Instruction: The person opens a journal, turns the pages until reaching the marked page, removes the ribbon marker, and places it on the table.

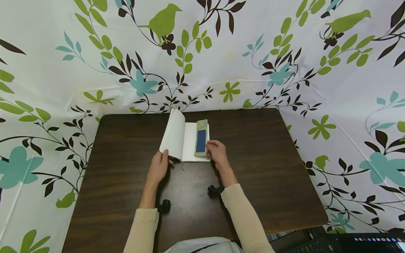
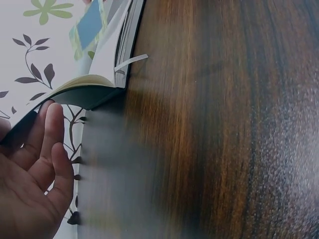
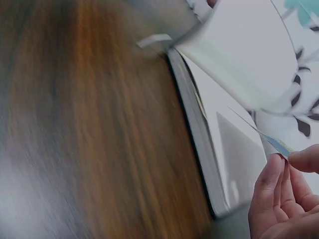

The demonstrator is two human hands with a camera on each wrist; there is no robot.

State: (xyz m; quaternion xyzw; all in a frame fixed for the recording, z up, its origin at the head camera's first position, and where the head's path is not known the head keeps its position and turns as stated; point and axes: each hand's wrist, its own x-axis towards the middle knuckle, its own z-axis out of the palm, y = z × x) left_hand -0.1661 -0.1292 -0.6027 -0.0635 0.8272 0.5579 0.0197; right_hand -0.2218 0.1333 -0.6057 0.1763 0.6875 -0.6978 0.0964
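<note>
An open notebook point(image 1: 189, 142) with blank cream pages and a dark cover lies on the table. My left hand point(image 1: 159, 167) holds the raised left cover and pages at their lower corner, thumb on the page side, fingers point(image 2: 54, 124) behind the cover. Between thumb and fingertips, my right hand point(image 1: 217, 153) pinches the right edge of a bookmark point(image 1: 201, 138), a strip with a pale green patterned border and a blue panel. The bookmark is tilted above the right-hand page, and in the right wrist view it appears nearly edge-on, casting a shadow there.
A pale ribbon marker point(image 3: 154, 40) sticks out from the notebook's lower end. Below it spreads the dark wood-grain table point(image 1: 259, 168). Patterned cloth point(image 1: 221, 59) hangs behind the table and at both sides. Part of a laptop point(image 1: 354, 242) shows at bottom right.
</note>
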